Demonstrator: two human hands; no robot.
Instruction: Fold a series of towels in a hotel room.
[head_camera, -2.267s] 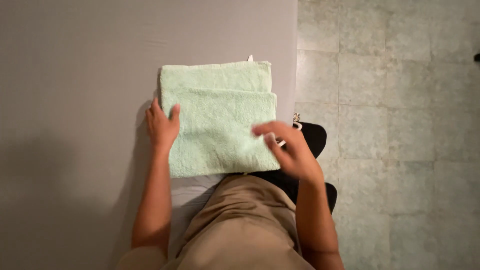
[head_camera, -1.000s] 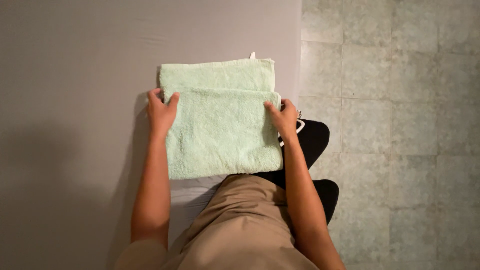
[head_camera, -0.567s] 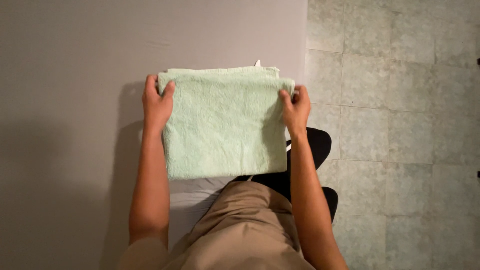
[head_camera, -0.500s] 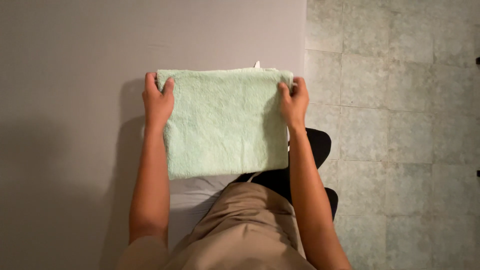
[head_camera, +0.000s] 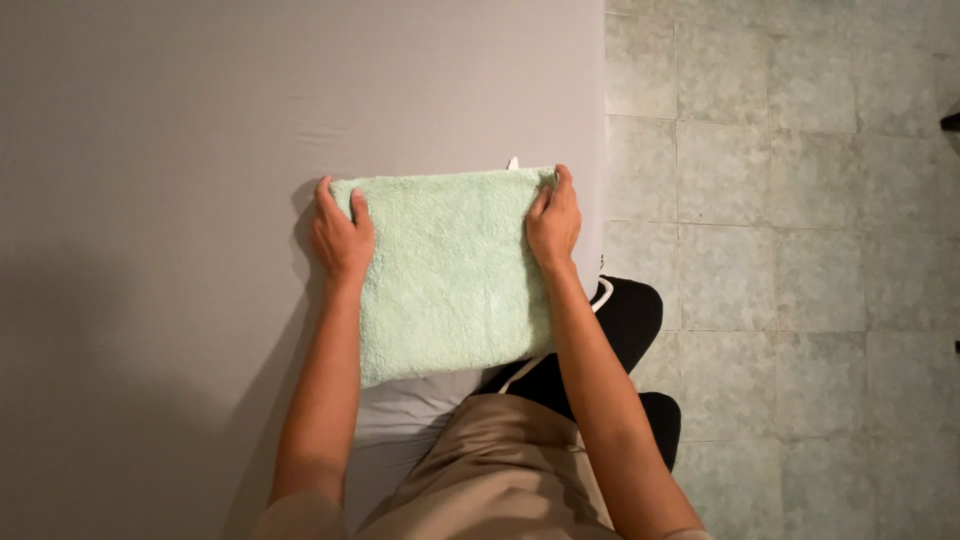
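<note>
Head view: I see the folded mint-green towel (head_camera: 445, 275) lying flat on the grey bed sheet (head_camera: 200, 150), near its right edge by the tiled floor (head_camera: 780, 200). Left hand (head_camera: 342, 238) grips the far left corner — fingers pinched on the towel. Right hand (head_camera: 553, 222) likewise pinches the far right corner.

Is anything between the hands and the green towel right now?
Nothing visible. The left hand and right hand each grip a far corner of the folded green towel, which lies on the grey surface.
</note>
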